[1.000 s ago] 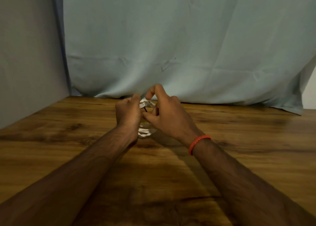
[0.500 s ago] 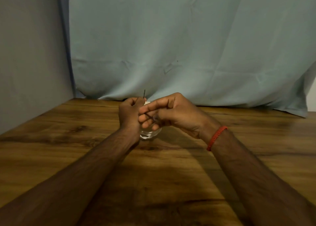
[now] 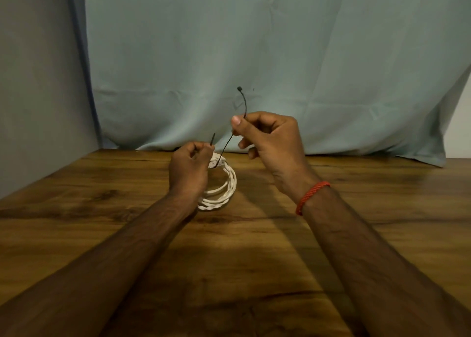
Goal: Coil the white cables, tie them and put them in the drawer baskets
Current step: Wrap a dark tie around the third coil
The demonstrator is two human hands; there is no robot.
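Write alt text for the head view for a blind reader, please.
A left hand holds a coiled white cable and one tip of a thin black cable tie looped through it; the right hand pinches it near the other end.

left hand (image 3: 188,169), right hand (image 3: 270,137) pinch tie (image 3: 245,103) | tie threads cable coil (image 3: 225,187)

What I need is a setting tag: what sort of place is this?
Likely an improvised indoor recording corner: a wooden table against a hung pale blue cloth and a plain grey wall. The left hand and right hand pinch a black tie looped through a white cable coil.
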